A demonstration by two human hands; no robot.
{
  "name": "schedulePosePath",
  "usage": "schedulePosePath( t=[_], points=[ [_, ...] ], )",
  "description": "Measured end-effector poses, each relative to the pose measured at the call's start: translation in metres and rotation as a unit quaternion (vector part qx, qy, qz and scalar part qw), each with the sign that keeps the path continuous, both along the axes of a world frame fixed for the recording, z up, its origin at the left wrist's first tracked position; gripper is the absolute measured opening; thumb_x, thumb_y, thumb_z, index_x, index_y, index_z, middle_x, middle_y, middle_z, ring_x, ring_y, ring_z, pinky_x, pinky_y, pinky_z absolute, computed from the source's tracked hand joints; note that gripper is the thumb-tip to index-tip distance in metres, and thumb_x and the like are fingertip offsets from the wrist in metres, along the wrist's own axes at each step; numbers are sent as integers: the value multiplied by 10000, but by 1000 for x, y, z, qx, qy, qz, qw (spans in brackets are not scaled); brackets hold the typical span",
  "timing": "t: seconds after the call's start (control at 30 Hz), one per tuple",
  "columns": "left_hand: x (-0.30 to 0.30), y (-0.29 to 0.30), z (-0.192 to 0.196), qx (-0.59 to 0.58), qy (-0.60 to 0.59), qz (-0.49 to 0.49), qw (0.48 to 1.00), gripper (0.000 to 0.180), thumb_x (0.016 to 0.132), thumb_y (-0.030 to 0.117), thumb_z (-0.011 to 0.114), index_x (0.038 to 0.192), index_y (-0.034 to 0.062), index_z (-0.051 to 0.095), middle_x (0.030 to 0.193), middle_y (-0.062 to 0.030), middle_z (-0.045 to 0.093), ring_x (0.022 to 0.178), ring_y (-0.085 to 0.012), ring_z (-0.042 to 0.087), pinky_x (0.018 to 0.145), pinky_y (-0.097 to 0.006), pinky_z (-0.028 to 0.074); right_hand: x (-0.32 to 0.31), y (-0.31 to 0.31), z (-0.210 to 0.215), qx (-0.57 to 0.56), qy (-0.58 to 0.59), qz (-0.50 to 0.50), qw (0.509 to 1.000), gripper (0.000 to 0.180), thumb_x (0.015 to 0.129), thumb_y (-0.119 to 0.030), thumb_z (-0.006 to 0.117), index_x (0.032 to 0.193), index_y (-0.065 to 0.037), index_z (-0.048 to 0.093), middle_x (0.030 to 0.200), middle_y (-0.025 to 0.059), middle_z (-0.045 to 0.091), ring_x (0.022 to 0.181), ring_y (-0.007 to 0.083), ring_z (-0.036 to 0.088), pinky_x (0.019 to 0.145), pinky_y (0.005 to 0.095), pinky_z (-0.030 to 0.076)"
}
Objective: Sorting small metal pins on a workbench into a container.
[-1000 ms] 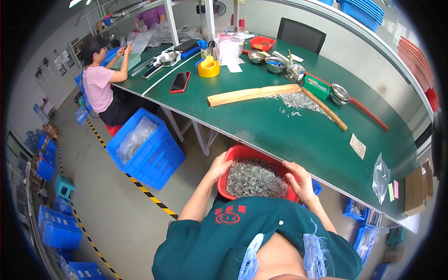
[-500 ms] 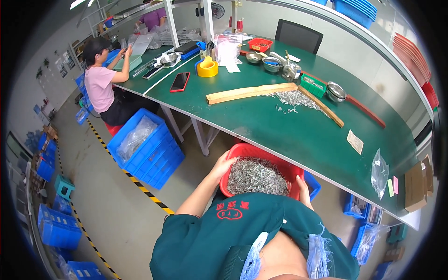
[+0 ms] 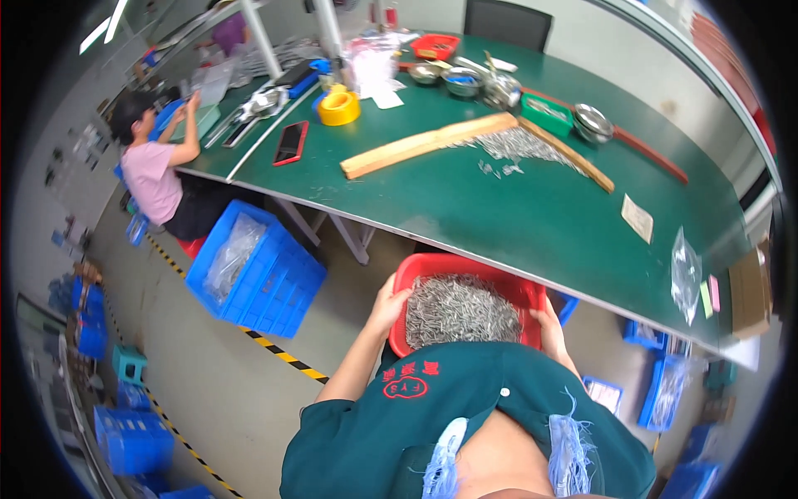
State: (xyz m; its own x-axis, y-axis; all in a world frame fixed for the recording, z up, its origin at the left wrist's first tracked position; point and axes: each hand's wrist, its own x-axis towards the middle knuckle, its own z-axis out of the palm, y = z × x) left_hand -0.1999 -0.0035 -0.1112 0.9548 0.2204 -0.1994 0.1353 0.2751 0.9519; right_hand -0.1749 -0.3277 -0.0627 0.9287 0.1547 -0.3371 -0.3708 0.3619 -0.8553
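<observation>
A red plastic basket (image 3: 521, 301) is held against my body, just below the near edge of the green table (image 3: 399, 200). Inside it lies a heap of small silvery metal pins (image 3: 461, 312). My left hand (image 3: 388, 304) grips the basket's left rim, and my right hand (image 3: 545, 326) holds its right side. The fingers are partly hidden behind and under the basket. On the table ahead, more silvery pins (image 3: 519, 145) lie spread in the corner between two wooden strips (image 3: 428, 145).
Stacked blue crates (image 3: 270, 274) stand left of me on the floor. A person (image 3: 154, 170) in pink sits at the table's left end. Yellow tape (image 3: 339, 108), a red-edged phone (image 3: 290, 143), metal bowls (image 3: 592, 122) and a green tray (image 3: 547, 115) rest on the table.
The view has shifted, so the table's things sit further left and higher. My hands keep hold of the basket, which now appears slightly more level and turned.
</observation>
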Motion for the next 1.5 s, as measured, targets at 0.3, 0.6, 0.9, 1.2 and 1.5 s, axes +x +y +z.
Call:
schedulePosePath(
  t=[0.3, 0.6, 0.9, 1.2, 1.5],
  points=[
    [-6, 19, -5, 245, -82, 59, 964, 564, 979, 159, 566, 1485, 12, 366, 1475, -160, 464, 1333, -274, 478, 1088, -388, 383, 29, -53, 39, -354, -88, 297, 882, 513, 990, -350, 586, 1357, 2, 516, 1246, 127, 648, 1149, 199, 601, 1004, 345, 455],
    [44, 29, 107, 461, -218, 36, 859, 523, 941, 67, 559, 1445, 7, 433, 1442, -167, 505, 1359, -323, 453, 1112, -418, 355, 128, -80, 137, -409, -327, 134, 842, 567, 994, -305, 566, 1475, -50, 410, 1495, 110, 459, 1397, 227, 401, 1149, 361, 309],
    [239, -44, 143, 658, -342, -213, 636, 629, 931, 329, 614, 1457, 45, 420, 1513, -143, 411, 1433, -319, 336, 1187, -497, 217, 288, -54, 69, -645, -455, 102, 605, 704, 968, -528, 510, 1516, -120, 340, 1577, 183, 285, 1492, 324, 196, 1213, 483, 142],
    [412, -100, 111, 652, -335, -253, 632, 570, 986, 333, 498, 1419, -31, 429, 1475, -203, 438, 1409, -329, 367, 1176, -435, 277, 369, 14, 57, -646, -507, 122, 558, 848, 911, -699, 444, 1505, -99, 363, 1537, 172, 366, 1471, 309, 257, 1218, 473, 145],
    [388, -92, 102, 634, -295, -291, 654, 600, 1003, 383, 443, 1448, -17, 396, 1499, -178, 417, 1411, -325, 360, 1175, -426, 278, 343, 15, 56, -612, -471, 174, 611, 845, 926, -686, 430, 1477, -49, 376, 1492, 185, 418, 1447, 295, 311, 1211, 484, 161]
  ],
)
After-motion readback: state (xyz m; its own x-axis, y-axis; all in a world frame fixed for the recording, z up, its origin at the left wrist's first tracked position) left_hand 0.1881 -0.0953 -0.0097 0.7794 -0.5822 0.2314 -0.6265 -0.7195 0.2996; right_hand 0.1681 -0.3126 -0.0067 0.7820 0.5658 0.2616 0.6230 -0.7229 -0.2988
